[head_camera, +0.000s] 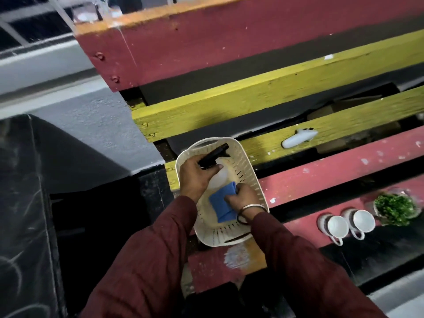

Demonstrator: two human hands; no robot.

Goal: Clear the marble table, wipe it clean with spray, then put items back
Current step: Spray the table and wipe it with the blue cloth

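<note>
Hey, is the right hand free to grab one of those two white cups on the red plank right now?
Probably not as it is: the right hand already grips the blue cloth inside the basket. The white cups lie uncovered to its right, so the path looks free once it lets go.

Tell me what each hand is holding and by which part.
Left hand has its grip round the spray bottle at its neck, under the black trigger head. Right hand pinches the blue cloth at its edge.
</note>
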